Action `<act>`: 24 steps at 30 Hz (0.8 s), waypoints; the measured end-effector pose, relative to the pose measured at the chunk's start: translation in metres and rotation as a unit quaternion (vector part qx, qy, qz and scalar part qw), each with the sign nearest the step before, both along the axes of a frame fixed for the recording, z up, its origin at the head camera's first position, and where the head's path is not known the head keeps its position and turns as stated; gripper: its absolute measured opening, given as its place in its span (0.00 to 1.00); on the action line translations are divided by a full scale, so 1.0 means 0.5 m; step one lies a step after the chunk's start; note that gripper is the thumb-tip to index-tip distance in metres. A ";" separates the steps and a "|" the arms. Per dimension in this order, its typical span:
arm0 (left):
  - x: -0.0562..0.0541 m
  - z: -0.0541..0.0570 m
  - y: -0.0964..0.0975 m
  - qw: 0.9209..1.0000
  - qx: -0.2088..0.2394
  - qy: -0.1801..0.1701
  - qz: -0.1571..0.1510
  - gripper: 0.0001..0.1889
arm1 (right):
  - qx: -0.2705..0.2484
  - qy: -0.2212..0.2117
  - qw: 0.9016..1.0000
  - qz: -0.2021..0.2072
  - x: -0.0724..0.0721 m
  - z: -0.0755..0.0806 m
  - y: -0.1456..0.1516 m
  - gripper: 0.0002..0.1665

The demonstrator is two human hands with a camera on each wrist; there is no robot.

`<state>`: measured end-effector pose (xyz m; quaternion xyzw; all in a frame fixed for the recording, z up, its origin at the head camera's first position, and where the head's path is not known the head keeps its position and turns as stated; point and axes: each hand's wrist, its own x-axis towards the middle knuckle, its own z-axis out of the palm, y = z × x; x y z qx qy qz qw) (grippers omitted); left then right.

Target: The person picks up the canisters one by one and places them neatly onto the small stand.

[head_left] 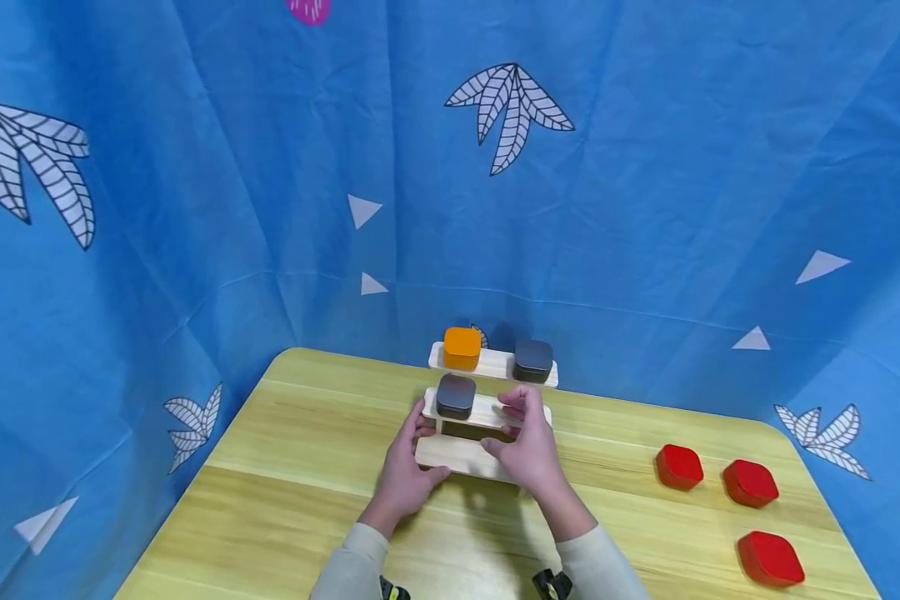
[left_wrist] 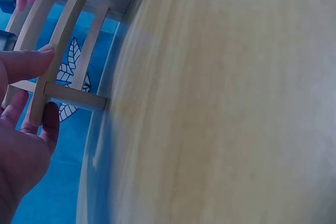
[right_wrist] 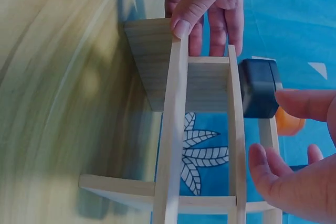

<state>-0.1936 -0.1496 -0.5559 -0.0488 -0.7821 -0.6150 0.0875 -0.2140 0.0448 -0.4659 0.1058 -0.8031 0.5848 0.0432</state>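
Note:
A small three-tier wooden shelf (head_left: 461, 455) stands toward the back of the table. My left hand (head_left: 405, 477) grips its left end, thumb over the front of the lowest board and fingers behind, as the left wrist view shows. My right hand (head_left: 531, 446) is at the right part of the middle tier, fingers spread and holding nothing; whether a fingertip touches the board is hard to tell. A dark rounded block (head_left: 456, 397) sits on the middle tier's left side. The top tier carries an orange block (head_left: 462, 348) at left and another dark block (head_left: 532, 361) at right.
Three red blocks lie on the table's right side: one red block (head_left: 678, 467) nearest the shelf, a second red block (head_left: 750, 483) beside it, a third red block (head_left: 770, 559) nearer the front. A blue patterned curtain (head_left: 645, 208) hangs behind the wooden table (head_left: 270, 500).

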 end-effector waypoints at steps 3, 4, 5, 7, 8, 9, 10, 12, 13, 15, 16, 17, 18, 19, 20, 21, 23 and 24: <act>0.000 -0.001 -0.001 1.000 0.000 0.000 0.002 0.60 | -0.001 0.005 1.000 -0.005 0.005 0.000 0.004 0.39; 0.000 -0.002 -0.001 1.000 -0.001 0.001 0.003 0.60 | -0.002 0.007 1.000 -0.006 0.007 0.000 0.005 0.39; -0.001 -0.003 -0.001 1.000 -0.002 0.001 0.004 0.60 | -0.003 0.008 1.000 -0.007 0.009 0.001 0.006 0.39; -0.002 -0.004 -0.001 1.000 -0.002 0.000 0.004 0.60 | -0.003 0.009 1.000 -0.011 0.012 0.001 0.010 0.39; -0.002 -0.004 -0.001 1.000 -0.002 0.001 0.003 0.59 | -0.002 0.008 1.000 -0.015 0.013 0.000 0.013 0.39; -0.002 -0.004 0.000 1.000 -0.002 0.001 0.003 0.59 | -0.002 0.008 1.000 -0.019 0.015 -0.001 0.016 0.38; -0.002 -0.004 0.000 1.000 -0.003 -0.001 0.003 0.60 | -0.003 0.005 1.000 -0.022 0.016 -0.001 0.019 0.38; -0.002 -0.004 -0.001 1.000 0.001 -0.003 0.003 0.60 | -0.002 0.000 1.000 -0.029 0.020 -0.001 0.024 0.38; -0.002 -0.004 -0.001 1.000 0.001 -0.005 0.003 0.60 | -0.003 -0.002 0.999 -0.032 0.021 -0.001 0.027 0.37; -0.002 -0.003 -0.002 1.000 0.006 -0.007 0.003 0.59 | -0.009 -0.008 0.999 -0.037 0.024 -0.002 0.033 0.36; -0.002 -0.003 -0.002 1.000 0.007 -0.008 0.003 0.59 | -0.014 -0.008 0.999 -0.038 0.026 -0.002 0.036 0.36; -0.001 -0.003 -0.002 1.000 0.007 -0.010 0.004 0.59 | -0.019 -0.008 0.999 -0.040 0.026 -0.003 0.038 0.35; -0.001 -0.003 -0.001 1.000 0.006 -0.010 0.003 0.59 | -0.023 -0.006 0.999 -0.042 0.027 -0.004 0.041 0.35; -0.001 -0.003 -0.001 1.000 0.006 -0.011 0.003 0.59 | -0.028 -0.006 0.999 -0.044 0.028 -0.005 0.044 0.35; -0.001 -0.003 0.000 1.000 0.007 -0.011 0.002 0.59 | -0.031 -0.005 0.998 -0.046 0.029 -0.006 0.047 0.35; -0.001 -0.003 0.000 1.000 0.005 -0.011 0.003 0.59 | -0.034 -0.003 0.998 -0.048 0.030 -0.007 0.050 0.34; 0.000 -0.003 0.001 1.000 0.001 -0.007 0.003 0.59 | -0.039 -0.002 0.998 -0.051 0.031 -0.009 0.056 0.35; 0.000 -0.002 0.001 1.000 0.000 -0.006 0.004 0.59 | -0.039 -0.002 0.998 -0.053 0.031 -0.010 0.059 0.35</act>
